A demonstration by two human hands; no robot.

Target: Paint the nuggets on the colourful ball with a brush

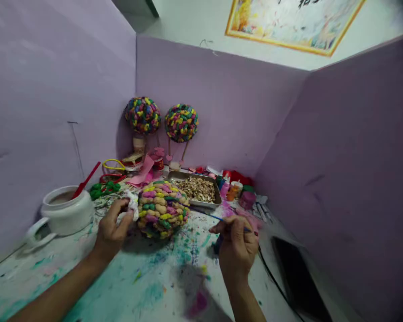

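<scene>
A ball covered in peanuts in their shells (163,210) rests on the paint-stained table; many are pink, yellow, green or purple, others bare tan. At its left side my left hand (112,226) pinches a crumpled white tissue (133,205) against or close beside the ball. My right hand (237,239), to the right, is closed around a thin paintbrush (216,217) with a blue handle. The brush points left, and its tip reaches the ball's right side. A small dark object (217,245) shows partly behind my right hand.
Behind the ball stands a metal tray (218,197) of shell pieces. Two finished-looking colourful balls (181,123) on stick legs stand at the back wall. A white pot (67,214) with a red-handled tool is left; paint jars (235,190) and a black phone-like slab (298,277) are right.
</scene>
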